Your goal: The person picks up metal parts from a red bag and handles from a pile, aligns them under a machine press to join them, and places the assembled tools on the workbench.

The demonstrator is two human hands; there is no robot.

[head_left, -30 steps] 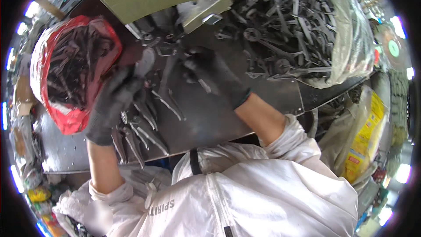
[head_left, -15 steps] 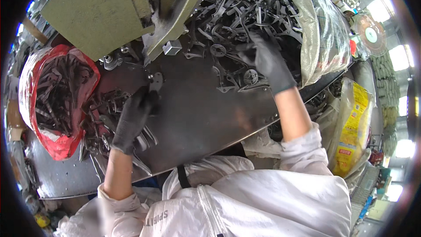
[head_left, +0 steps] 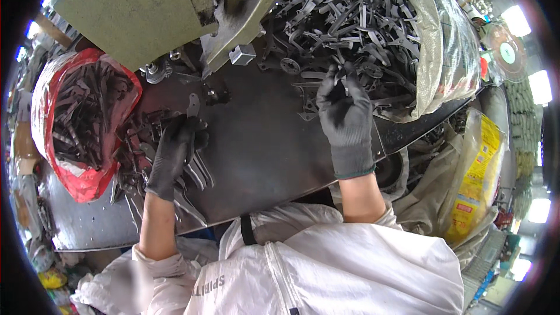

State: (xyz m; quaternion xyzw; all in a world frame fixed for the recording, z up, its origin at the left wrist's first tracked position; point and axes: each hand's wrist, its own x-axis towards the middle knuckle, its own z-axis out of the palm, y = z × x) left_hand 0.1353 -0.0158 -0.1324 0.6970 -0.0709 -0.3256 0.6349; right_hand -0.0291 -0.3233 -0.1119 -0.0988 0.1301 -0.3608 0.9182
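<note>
Dark tabletop [head_left: 265, 140], bright windows [head_left: 540, 88] beyond — left hand [head_left: 172, 154] around a grey piece [head_left: 193, 104], right hand [head_left: 346, 118] curled, hold unclear

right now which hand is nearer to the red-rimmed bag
Left. The left hand is just right of the red-rimmed bag, with loose metal parts between; the right hand is much farther right, beside the large grey pile.
</note>
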